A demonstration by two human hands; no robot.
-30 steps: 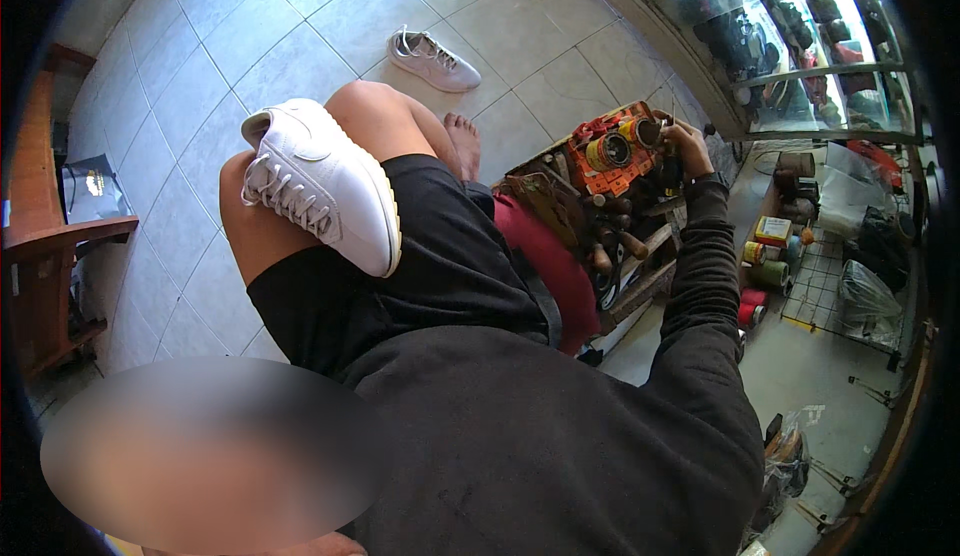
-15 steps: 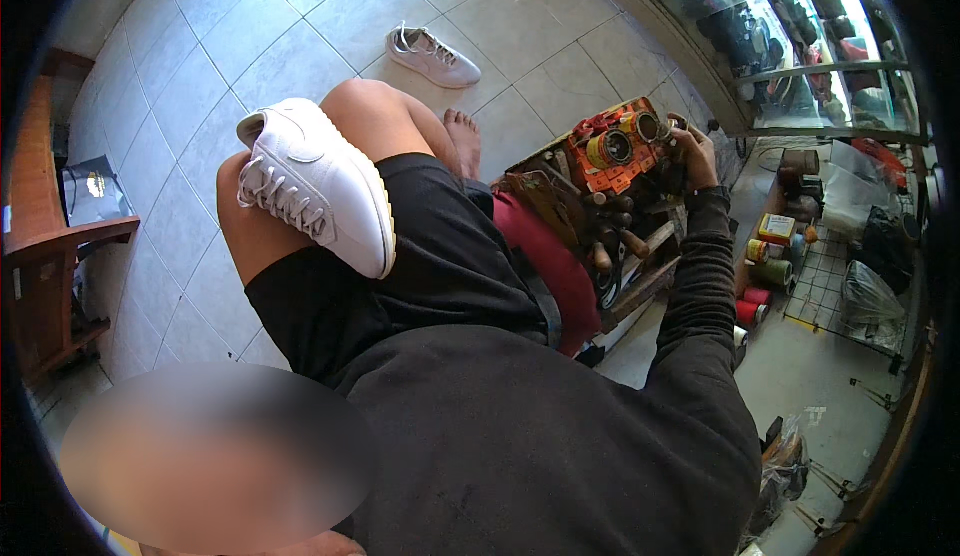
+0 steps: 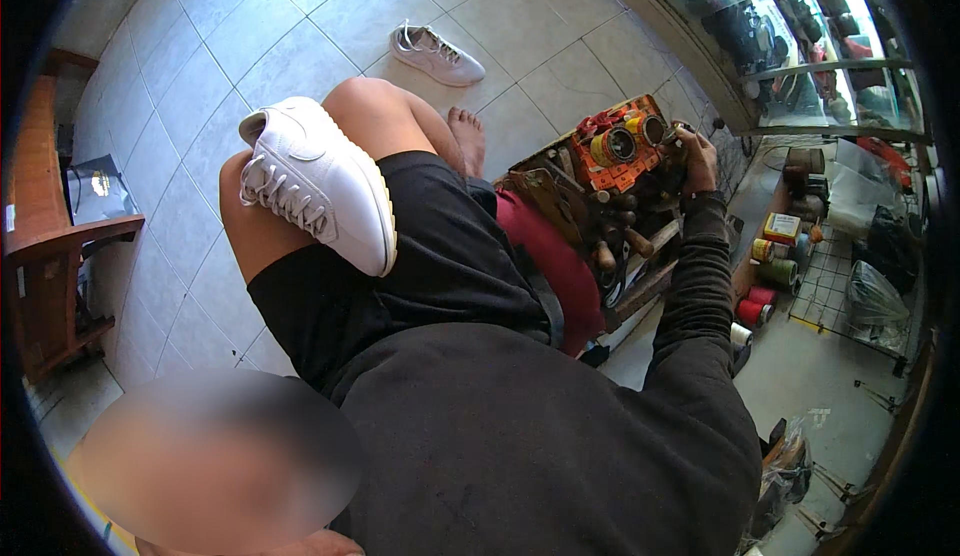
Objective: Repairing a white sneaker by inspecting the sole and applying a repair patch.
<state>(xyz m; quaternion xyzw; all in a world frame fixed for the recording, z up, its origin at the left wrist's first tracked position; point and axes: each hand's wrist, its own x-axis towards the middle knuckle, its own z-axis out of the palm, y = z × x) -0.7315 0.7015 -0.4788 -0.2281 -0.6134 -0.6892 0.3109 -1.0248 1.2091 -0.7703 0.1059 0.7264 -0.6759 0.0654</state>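
Since a second earlier, the right hand (image 3: 697, 159) had moved a little outward from the tins, to the far right edge of a wooden tool box (image 3: 640, 296), while the white shoe (image 3: 325, 191) had stayed on the person's lap. That hand was partly curled, its fingers bent toward the tins; whether they gripped something small and dark near their tips could not be told. At the lower edge, a strip of skin (image 3: 315, 544) showed beside a blurred oval; whether this was the left hand, and how open that hand was or what it held, could not be told. The white shoe lay tilted across the thigh and knee, its laces toward the left and its toe toward the body, over black shorts (image 3: 450, 241). Inside the tool box, two round tins (image 3: 612, 146) sat on an orange piece (image 3: 622, 178), with wooden handles (image 3: 606, 257) bunched nearer the person. Something dark red (image 3: 550, 251) stood between the shorts and the box. Ahead, a second shoe (image 3: 438, 58) rested on the tiled floor (image 3: 270, 41), near a bare foot (image 3: 467, 138). On the right, thread spools (image 3: 755, 310) stood beside a wire rack (image 3: 815, 301), below a glass cabinet (image 3: 835, 74) filled with goods.
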